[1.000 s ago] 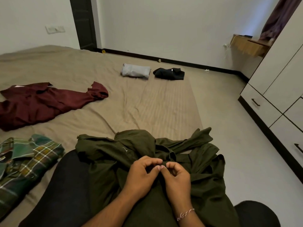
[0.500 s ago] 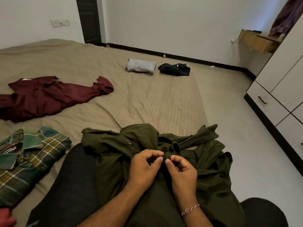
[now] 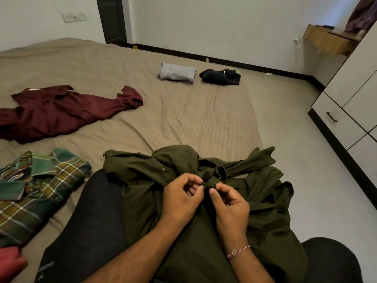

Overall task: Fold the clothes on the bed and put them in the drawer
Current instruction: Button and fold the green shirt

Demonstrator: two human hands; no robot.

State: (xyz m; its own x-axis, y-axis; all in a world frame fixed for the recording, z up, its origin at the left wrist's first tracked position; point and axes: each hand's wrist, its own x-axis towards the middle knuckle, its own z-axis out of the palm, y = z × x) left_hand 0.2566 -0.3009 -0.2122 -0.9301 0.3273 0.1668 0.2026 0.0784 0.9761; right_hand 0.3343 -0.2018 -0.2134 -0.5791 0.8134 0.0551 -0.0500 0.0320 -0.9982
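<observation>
An olive green shirt [image 3: 263, 211] lies crumpled over my lap at the near edge of the bed [image 3: 183, 119]. My left hand [image 3: 180, 198] and my right hand [image 3: 230, 207] meet at the shirt's front, each pinching a bit of its fabric between thumb and fingertips. A maroon shirt [image 3: 61, 111] lies spread out at the left. A green plaid shirt [image 3: 30, 190] lies at the near left. A folded grey garment [image 3: 177, 71] and a folded black garment [image 3: 221, 77] sit side by side at the far end of the bed.
A white wardrobe with drawers [image 3: 338, 123] and dark handles stands at the right, across a strip of bare floor [image 3: 302, 160]. A wooden shelf [image 3: 330, 39] hangs on the far wall. A red cloth [image 3: 9, 262] shows at the bottom left corner.
My fingers have shifted slightly on the olive shirt's front, with the hands a little further apart. The view has tilted and moved a bit; the other clothes lie as before.
</observation>
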